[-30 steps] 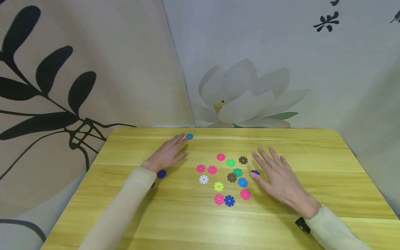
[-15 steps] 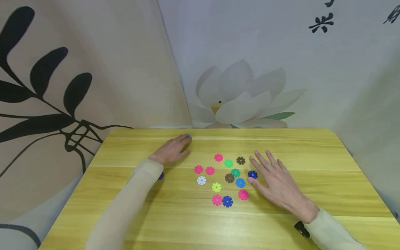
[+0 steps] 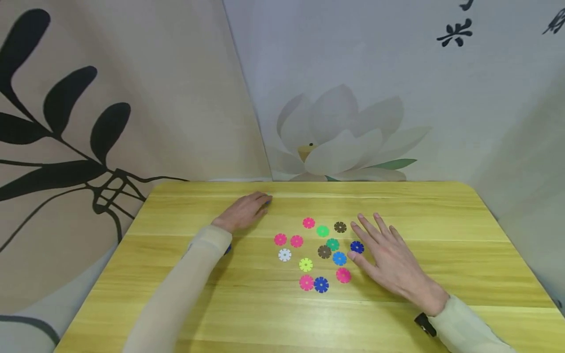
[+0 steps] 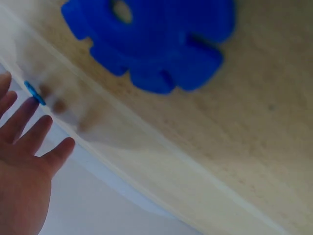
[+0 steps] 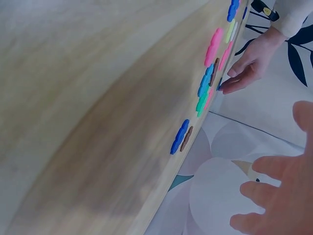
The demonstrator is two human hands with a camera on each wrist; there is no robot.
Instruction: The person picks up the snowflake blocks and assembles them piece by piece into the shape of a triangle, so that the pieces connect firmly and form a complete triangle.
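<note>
Indoors for sure, but I honestly couldn't tell if it was somebody's home or just a decorated room somewhere. A pale wood table (image 3: 273,323) sat right by two light wall surfaces (image 3: 176,88) meeting at a seam (image 3: 247,88), and those had prints on them: a big faded lotus (image 3: 344,130), a dark leafy branch (image 3: 68,98), plus some black brush-style characters (image 3: 455,33) up top. The decor leaned homey, kinda living-room-ish.
</note>
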